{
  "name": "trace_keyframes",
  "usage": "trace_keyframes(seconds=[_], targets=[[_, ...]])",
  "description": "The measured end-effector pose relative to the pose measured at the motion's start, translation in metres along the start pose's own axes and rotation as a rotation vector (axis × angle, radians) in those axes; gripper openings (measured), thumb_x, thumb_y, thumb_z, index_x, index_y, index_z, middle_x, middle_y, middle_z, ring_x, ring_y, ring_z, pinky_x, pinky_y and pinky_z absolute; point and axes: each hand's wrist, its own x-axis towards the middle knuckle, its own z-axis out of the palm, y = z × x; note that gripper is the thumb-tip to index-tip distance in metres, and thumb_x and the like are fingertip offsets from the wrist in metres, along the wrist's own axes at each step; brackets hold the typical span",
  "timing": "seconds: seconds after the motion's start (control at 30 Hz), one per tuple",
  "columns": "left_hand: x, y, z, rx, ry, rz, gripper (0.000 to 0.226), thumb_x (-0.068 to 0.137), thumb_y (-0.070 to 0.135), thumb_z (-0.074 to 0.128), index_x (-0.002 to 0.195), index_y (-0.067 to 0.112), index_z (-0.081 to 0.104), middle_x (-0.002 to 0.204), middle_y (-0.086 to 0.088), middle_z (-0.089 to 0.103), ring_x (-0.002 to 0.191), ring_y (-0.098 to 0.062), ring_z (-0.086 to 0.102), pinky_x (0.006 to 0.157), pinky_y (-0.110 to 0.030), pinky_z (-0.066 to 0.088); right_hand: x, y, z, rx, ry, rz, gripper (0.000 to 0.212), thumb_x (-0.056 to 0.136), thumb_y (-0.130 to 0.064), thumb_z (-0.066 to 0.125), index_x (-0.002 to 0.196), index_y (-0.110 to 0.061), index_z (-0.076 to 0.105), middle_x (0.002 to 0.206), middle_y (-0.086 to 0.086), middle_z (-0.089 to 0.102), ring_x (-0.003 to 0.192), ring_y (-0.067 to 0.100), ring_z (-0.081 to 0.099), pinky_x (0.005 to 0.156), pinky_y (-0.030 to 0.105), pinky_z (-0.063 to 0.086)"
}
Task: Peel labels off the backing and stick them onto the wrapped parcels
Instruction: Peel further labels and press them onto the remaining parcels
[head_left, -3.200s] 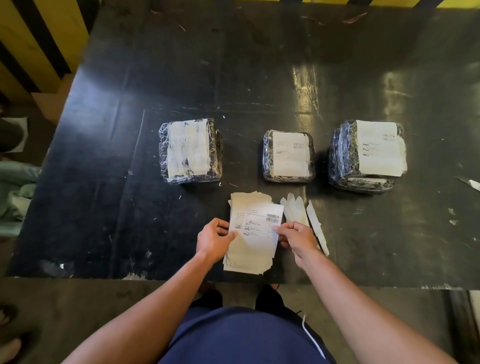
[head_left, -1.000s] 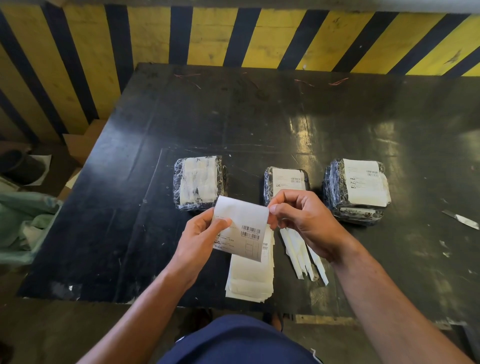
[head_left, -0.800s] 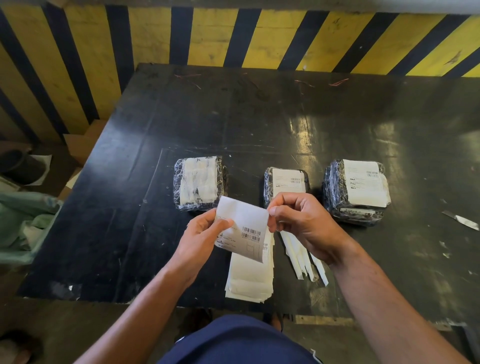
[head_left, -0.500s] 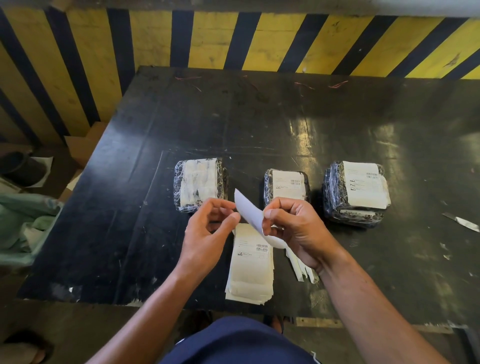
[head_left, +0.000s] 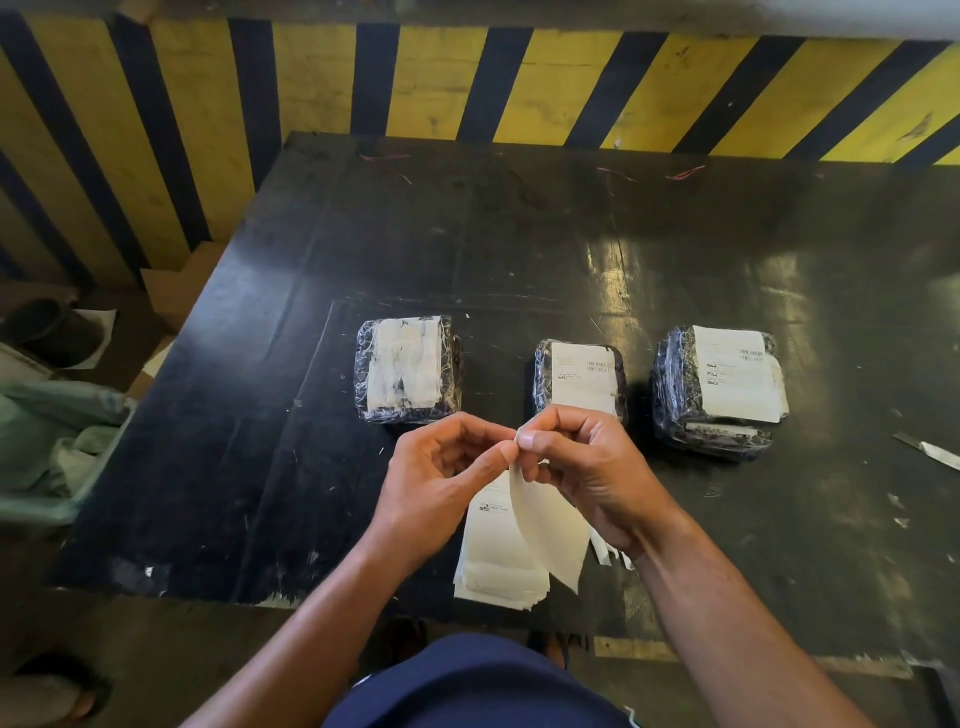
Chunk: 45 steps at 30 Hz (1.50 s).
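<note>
Three parcels wrapped in clear film stand in a row on the black table (head_left: 519, 234). The left parcel (head_left: 408, 369) has a scuffed white patch on top. The middle parcel (head_left: 581, 376) and the right parcel (head_left: 719, 387) each carry a printed label. In front of them my left hand (head_left: 441, 483) and my right hand (head_left: 587, 467) pinch the top corner of one label sheet (head_left: 545, 530), which hangs down with its blank back towards me. A stack of label sheets (head_left: 493, 566) lies under it near the table's front edge.
Loose backing strips (head_left: 605, 553) lie right of the stack, mostly behind my right wrist. A blade (head_left: 930, 452) lies at the table's right edge. A yellow and black striped wall (head_left: 467, 78) stands behind, and a green bag (head_left: 52, 441) is on the left.
The sheet was lifted off the stack and turned from printed side up to blank back facing me. Both hands came together at its top corner.
</note>
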Motion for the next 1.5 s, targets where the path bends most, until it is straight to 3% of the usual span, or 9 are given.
trace_keyframes(seconds=[0.2, 0.43, 0.67, 0.73, 0.87, 1.1, 1.3, 1.4, 1.5], targets=[[0.0, 0.0, 0.007, -0.017, 0.07, -0.081, 0.007, 0.094, 0.015, 0.074, 0.098, 0.013, 0.08, 0.09, 0.0, 0.081, 0.087, -0.014, 0.078, 0.077, -0.022, 0.06, 0.0, 0.005, 0.002, -0.131, 0.058, -0.022, 0.013, 0.09, -0.021, 0.074, 0.088, -0.008, 0.075, 0.075, 0.009, 0.07, 0.074, 0.023, 0.061, 0.082, 0.046, 0.052], [0.008, -0.01, 0.008, -0.226, 0.163, -0.328, 0.02, 0.101, 0.015, 0.066, 0.085, 0.019, 0.076, 0.094, -0.01, 0.078, 0.093, -0.029, 0.073, 0.095, -0.045, 0.06, 0.003, 0.012, 0.004, -0.114, 0.155, 0.002, 0.02, 0.093, -0.013, 0.065, 0.073, -0.014, 0.067, 0.073, 0.009, 0.064, 0.074, 0.017, 0.056, 0.077, 0.036, 0.049], [0.018, -0.019, -0.012, -0.438, 0.303, -0.432, 0.013, 0.103, 0.013, 0.06, 0.098, 0.007, 0.07, 0.096, -0.011, 0.078, 0.085, -0.021, 0.07, 0.08, -0.034, 0.056, 0.006, 0.017, -0.015, 0.154, 0.254, 0.062, 0.024, 0.081, -0.009, 0.063, 0.058, -0.018, 0.063, 0.065, 0.006, 0.063, 0.07, 0.02, 0.06, 0.072, 0.033, 0.045], [0.022, -0.021, -0.019, -0.447, 0.335, -0.439, 0.013, 0.103, 0.013, 0.06, 0.099, 0.007, 0.071, 0.095, -0.01, 0.078, 0.084, -0.02, 0.071, 0.079, -0.033, 0.056, 0.007, 0.022, -0.023, 0.21, 0.291, 0.067, 0.038, 0.09, 0.001, 0.058, 0.056, -0.017, 0.062, 0.062, 0.007, 0.063, 0.066, 0.02, 0.06, 0.072, 0.033, 0.043], [0.029, -0.023, -0.031, -0.451, 0.389, -0.425, 0.015, 0.104, 0.012, 0.057, 0.109, 0.004, 0.07, 0.095, -0.008, 0.081, 0.082, -0.017, 0.074, 0.076, -0.03, 0.056, 0.006, 0.029, -0.042, 0.306, 0.399, 0.114, 0.032, 0.093, 0.006, 0.053, 0.066, -0.01, 0.062, 0.069, 0.014, 0.068, 0.064, 0.021, 0.065, 0.067, 0.028, 0.05], [0.047, -0.029, -0.05, -0.517, 0.574, -0.43, 0.014, 0.105, 0.011, 0.056, 0.098, 0.011, 0.068, 0.09, -0.003, 0.08, 0.091, -0.02, 0.074, 0.08, -0.032, 0.057, 0.006, 0.042, -0.075, 0.502, 0.587, 0.192, 0.017, 0.092, 0.002, 0.055, 0.078, -0.007, 0.06, 0.079, 0.016, 0.07, 0.066, 0.022, 0.071, 0.059, 0.024, 0.059], [0.056, -0.027, -0.066, -0.541, 0.667, -0.392, 0.015, 0.107, 0.011, 0.048, 0.106, 0.008, 0.063, 0.104, -0.007, 0.078, 0.098, -0.022, 0.075, 0.08, -0.033, 0.059, -0.004, 0.041, -0.107, 0.593, 0.746, 0.16, 0.015, 0.093, -0.002, 0.054, 0.081, -0.01, 0.059, 0.077, 0.007, 0.067, 0.073, 0.021, 0.064, 0.07, 0.029, 0.056], [0.053, -0.025, -0.069, -0.496, 0.634, -0.383, 0.017, 0.108, 0.012, 0.048, 0.098, 0.012, 0.061, 0.104, -0.006, 0.078, 0.097, -0.02, 0.076, 0.08, -0.033, 0.06, -0.012, 0.036, -0.127, 0.497, 0.766, 0.057, 0.026, 0.091, 0.0, 0.05, 0.07, -0.015, 0.053, 0.076, 0.004, 0.06, 0.075, 0.019, 0.061, 0.071, 0.031, 0.05], [0.047, -0.031, -0.063, -0.43, 0.561, -0.395, 0.017, 0.108, 0.013, 0.049, 0.095, 0.013, 0.061, 0.106, -0.007, 0.077, 0.096, -0.02, 0.076, 0.077, -0.031, 0.06, -0.018, 0.032, -0.141, 0.177, 0.768, -0.025, 0.032, 0.087, -0.002, 0.052, 0.059, -0.017, 0.049, 0.065, -0.003, 0.052, 0.064, 0.01, 0.053, 0.061, 0.028, 0.039]])
